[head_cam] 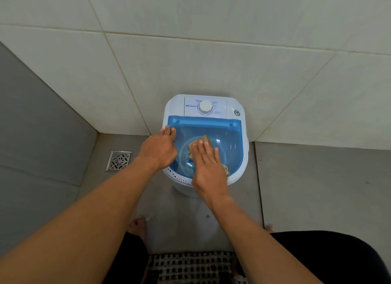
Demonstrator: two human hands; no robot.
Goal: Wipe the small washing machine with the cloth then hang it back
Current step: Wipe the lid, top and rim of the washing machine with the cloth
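Note:
The small white washing machine (238, 108) stands on the floor against the tiled wall, with a translucent blue lid (228, 135) and a white dial (205, 106) on its back panel. A tan cloth (201, 141) lies on the lid. My right hand (208, 167) presses flat on the cloth, fingers spread, covering most of it. Only the cloth's far end and a bit near the lid's front edge show. My left hand (159, 149) rests on the lid's left edge, fingers extended over the rim.
A metal floor drain (119, 160) sits in the grey floor left of the machine. Pale wall tiles rise behind it. My bare foot (137, 225), dark shorts and a checked mat (190, 266) are at the bottom.

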